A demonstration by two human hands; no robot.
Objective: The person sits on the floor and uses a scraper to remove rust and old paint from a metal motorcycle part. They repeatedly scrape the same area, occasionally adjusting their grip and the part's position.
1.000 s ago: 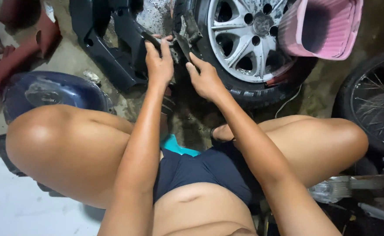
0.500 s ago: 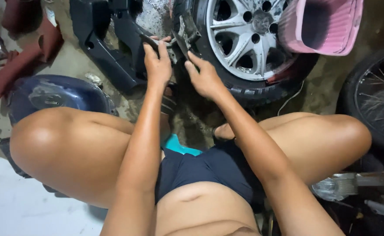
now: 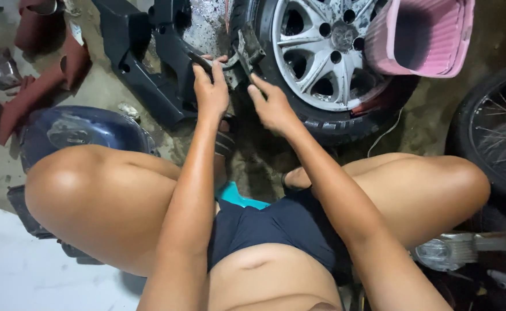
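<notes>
Left hand curled, gripping dark metal tool. Right hand half-closed, fingertips on grimy grey bracket beside silver spoked wheel; ribbed pink basket beyond.

The left hand's fingers hide behind a grimy metal part.

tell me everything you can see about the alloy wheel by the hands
The alloy wheel is a silver multi-spoke rim in a black tyre, lying roughly flat on the dirty floor at the top centre. Its metal looks scuffed and spattered with grime, with round holes about the hub. A pink plastic basket overlaps its right side. A dark metal part sits at its left edge, where the left hand and right hand work; the right hand lies over the tyre.
</notes>
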